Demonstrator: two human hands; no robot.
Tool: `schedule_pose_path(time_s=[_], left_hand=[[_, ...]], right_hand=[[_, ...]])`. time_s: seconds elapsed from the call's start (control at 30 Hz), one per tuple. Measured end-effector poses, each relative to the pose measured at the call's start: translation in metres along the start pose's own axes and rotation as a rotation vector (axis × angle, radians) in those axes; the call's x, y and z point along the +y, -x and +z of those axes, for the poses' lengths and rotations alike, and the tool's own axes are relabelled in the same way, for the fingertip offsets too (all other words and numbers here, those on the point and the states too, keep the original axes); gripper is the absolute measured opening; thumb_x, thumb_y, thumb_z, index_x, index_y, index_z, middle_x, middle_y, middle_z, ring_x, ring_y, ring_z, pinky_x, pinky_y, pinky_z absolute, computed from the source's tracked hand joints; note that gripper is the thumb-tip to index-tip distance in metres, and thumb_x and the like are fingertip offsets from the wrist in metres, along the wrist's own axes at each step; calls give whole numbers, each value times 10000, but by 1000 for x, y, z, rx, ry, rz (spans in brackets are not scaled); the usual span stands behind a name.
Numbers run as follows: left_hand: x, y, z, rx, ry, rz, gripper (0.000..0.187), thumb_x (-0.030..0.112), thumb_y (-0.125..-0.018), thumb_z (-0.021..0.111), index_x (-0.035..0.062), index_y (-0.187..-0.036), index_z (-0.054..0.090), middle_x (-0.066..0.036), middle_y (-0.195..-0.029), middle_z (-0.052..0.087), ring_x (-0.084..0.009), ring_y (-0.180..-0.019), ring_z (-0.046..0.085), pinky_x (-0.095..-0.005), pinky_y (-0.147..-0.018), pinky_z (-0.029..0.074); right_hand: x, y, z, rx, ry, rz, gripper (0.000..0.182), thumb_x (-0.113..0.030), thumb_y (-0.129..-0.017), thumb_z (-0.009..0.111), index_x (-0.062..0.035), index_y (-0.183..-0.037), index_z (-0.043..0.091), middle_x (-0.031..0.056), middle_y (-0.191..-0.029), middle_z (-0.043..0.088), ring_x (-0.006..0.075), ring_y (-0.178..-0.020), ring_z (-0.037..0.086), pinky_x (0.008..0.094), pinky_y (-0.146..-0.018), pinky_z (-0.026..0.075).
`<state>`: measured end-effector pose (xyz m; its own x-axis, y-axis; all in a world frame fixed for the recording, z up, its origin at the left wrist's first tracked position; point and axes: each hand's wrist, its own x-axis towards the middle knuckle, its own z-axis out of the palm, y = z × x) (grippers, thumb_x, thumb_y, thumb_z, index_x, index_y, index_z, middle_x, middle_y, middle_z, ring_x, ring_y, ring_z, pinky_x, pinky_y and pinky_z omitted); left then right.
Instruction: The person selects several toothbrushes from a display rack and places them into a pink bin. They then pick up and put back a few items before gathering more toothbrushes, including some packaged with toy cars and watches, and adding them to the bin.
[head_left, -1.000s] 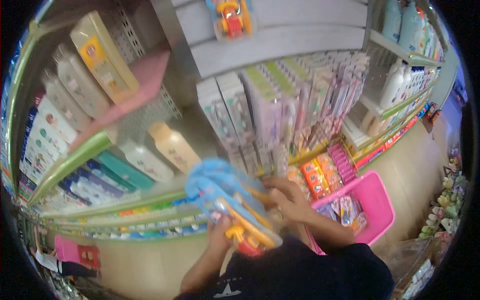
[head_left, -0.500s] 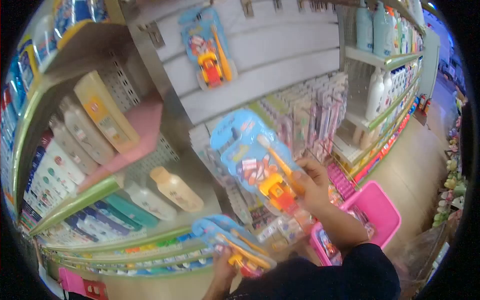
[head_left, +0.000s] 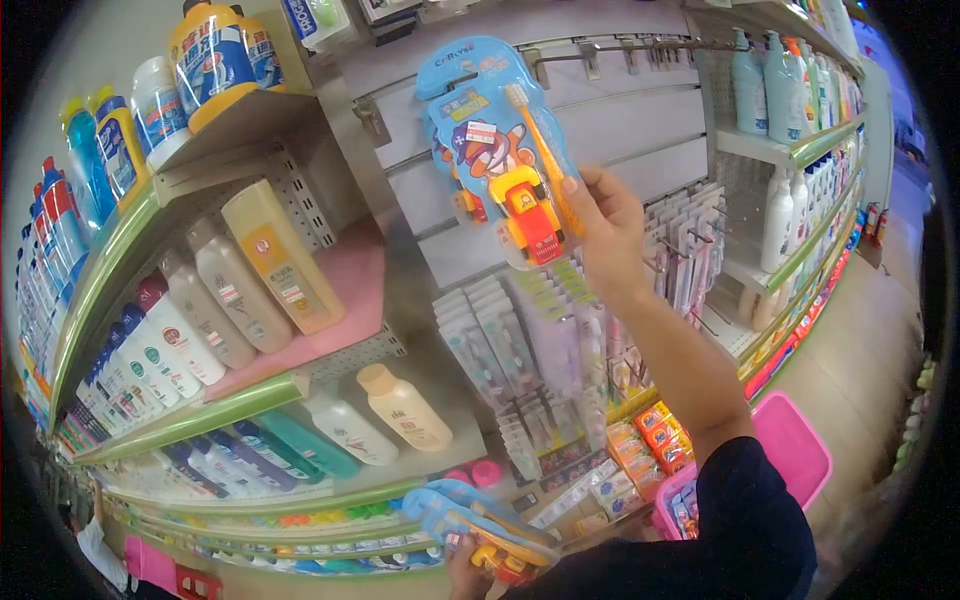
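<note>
Head view shows the slat wall (head_left: 610,130) with its peg hooks (head_left: 640,48) along the top edge. Against it, the right hand (head_left: 605,225) grasps a blue toothbrush pack (head_left: 500,140) by its right edge, raised near the hooks. Low down, the left hand (head_left: 468,575) holds more packs (head_left: 480,525). To hang it well, I judge the pack's top hole should line up square with a hook tip before sliding on, card kept flat.

We read only one word: something like "Comyse" on top of blue toothbrush pack (head_left: 497,140), held up high. Bottle labels too blurry.
</note>
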<state>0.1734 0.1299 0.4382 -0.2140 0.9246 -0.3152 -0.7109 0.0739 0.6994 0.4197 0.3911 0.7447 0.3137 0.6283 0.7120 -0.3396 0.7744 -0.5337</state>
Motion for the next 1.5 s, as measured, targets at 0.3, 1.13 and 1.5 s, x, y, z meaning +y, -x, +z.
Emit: schedule_pose_path(time_s=[0.3, 1.13, 1.5], left_hand=[[-3, -4, -34, 26, -95, -20, 443, 276, -937, 545, 19, -1288, 463, -148, -1147, 597, -297, -1014, 616, -412, -841, 534], [-16, -11, 3, 0, -328, 142, 317, 227, -961, 506, 16, -1198, 512, -114, -1065, 599, -253, -958, 608, -364, -797, 525], [-18, -22, 49, -44, -276, 131, 272, 245, -1001, 435, 24, -1112, 547, -94, -1034, 592, -224, -939, 586, -369, -795, 505]], right_hand=[[12, 3, 7, 57, -93, 7, 278, -201, -916, 619, 22, -1077, 578, 39, -901, 613, 85, -781, 564, 245, -636, 474], [12, 166, -37, -850, 408, -108, 121, -167, -821, 680, -75, -861, 612, 108, -762, 583, 265, -700, 616, 368, -592, 483], [1, 226, -61, -757, 321, 197, 136, -140, -881, 603, -11, -911, 633, 154, -777, 578, 315, -684, 593, 402, -595, 455]])
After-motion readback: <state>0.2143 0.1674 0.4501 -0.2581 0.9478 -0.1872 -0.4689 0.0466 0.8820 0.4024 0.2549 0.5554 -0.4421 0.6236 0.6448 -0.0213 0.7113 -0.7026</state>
